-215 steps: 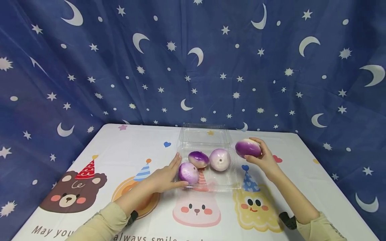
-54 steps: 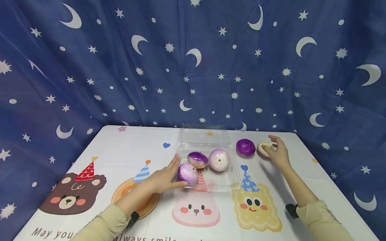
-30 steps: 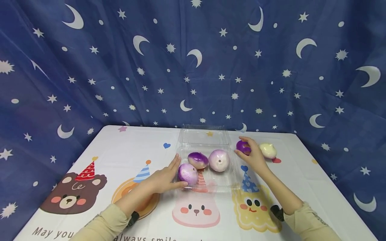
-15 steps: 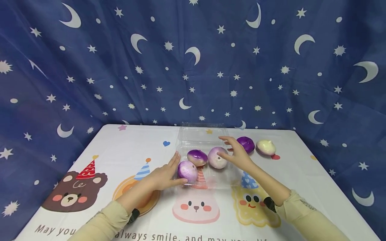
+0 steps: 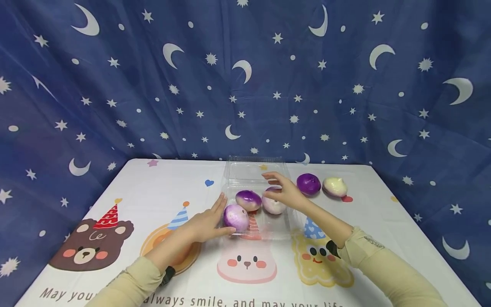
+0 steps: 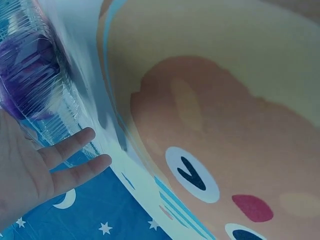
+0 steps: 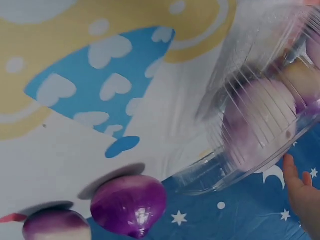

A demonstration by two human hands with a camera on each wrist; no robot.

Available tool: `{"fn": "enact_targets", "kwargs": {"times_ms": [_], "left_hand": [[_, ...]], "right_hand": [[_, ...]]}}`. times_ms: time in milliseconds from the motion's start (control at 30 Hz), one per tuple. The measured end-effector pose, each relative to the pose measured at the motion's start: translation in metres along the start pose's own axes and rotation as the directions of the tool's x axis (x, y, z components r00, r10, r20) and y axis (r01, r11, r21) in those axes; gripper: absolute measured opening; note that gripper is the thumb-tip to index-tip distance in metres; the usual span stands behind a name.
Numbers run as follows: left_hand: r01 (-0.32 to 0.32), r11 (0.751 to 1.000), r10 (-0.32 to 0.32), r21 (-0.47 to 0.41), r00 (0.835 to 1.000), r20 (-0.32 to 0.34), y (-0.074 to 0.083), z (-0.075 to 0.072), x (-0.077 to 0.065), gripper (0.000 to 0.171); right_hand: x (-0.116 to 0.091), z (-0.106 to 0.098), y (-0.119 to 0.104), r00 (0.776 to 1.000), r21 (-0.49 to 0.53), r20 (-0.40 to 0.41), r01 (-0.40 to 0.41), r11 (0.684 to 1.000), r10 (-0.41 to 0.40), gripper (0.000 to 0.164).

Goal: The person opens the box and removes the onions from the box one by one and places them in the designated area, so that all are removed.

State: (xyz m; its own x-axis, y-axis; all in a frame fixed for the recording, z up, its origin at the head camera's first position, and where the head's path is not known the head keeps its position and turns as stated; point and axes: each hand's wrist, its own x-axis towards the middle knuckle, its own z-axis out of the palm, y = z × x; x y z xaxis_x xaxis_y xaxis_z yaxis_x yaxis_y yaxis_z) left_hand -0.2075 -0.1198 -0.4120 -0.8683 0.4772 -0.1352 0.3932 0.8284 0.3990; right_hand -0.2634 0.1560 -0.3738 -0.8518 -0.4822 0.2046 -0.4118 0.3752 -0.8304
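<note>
A clear plastic clamshell box point(image 5: 277, 226) lies open with three purple-and-white onions inside. They are a front-left onion point(image 5: 236, 217), a middle onion point(image 5: 248, 200) and a right-hand onion point(image 5: 274, 207). My left hand point(image 5: 207, 224) rests at the box's left front corner, fingers extended along its side. Over the right-hand onion hovers my right hand point(image 5: 287, 194), fingers spread and slightly bent, partly covering it; nothing is in its grasp. To the right of the box sit a deep purple onion point(image 5: 308, 184) and a paler onion point(image 5: 335, 187) on the cloth.
The box's clear lid point(image 5: 245, 171) lies folded back toward the rear. A white cloth with cartoon prints point(image 5: 247, 266) covers the table. Behind it hangs a blue curtain point(image 5: 184, 85) patterned with moons and stars.
My right hand first set an onion down right of the box, touched the two outside onions, then moved left over the box. The left hand stays in place.
</note>
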Motion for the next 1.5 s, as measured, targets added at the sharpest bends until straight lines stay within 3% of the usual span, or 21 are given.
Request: {"fn": "enact_targets", "kwargs": {"times_ms": [133,500,867,1100,1300,1500], "left_hand": [[-0.005,1.0,0.005,-0.008,1.0,-0.002,-0.002,0.001,-0.002,0.1],[-0.009,1.0,0.009,-0.009,1.0,-0.007,-0.003,-0.001,-0.003,0.1],[-0.025,1.0,0.025,0.0,1.0,-0.012,-0.002,-0.001,0.0,0.1],[-0.025,0.999,0.025,-0.025,1.0,-0.011,-0.003,0.001,-0.002,0.101],[-0.017,1.0,0.017,-0.019,1.0,-0.019,-0.002,0.002,-0.004,0.101],[-0.014,1.0,0.014,-0.02,1.0,-0.019,-0.002,-0.001,-0.004,0.101]], "right_hand": [[0.006,0.006,0.001,0.999,-0.025,0.033,-0.01,1.0,0.011,0.047],[0.023,0.02,0.0,0.982,-0.184,0.18,0.086,0.979,-0.052,0.042],[0.035,0.026,0.002,0.962,-0.349,0.272,0.096,0.932,0.003,0.044],[0.039,0.031,-0.003,0.932,-0.455,0.361,0.197,0.868,-0.022,0.052],[0.04,0.035,-0.003,0.934,-0.486,0.353,0.223,0.845,-0.043,0.052],[0.041,0.035,0.002,0.955,-0.476,0.294,0.175,0.862,-0.031,0.049]]}}
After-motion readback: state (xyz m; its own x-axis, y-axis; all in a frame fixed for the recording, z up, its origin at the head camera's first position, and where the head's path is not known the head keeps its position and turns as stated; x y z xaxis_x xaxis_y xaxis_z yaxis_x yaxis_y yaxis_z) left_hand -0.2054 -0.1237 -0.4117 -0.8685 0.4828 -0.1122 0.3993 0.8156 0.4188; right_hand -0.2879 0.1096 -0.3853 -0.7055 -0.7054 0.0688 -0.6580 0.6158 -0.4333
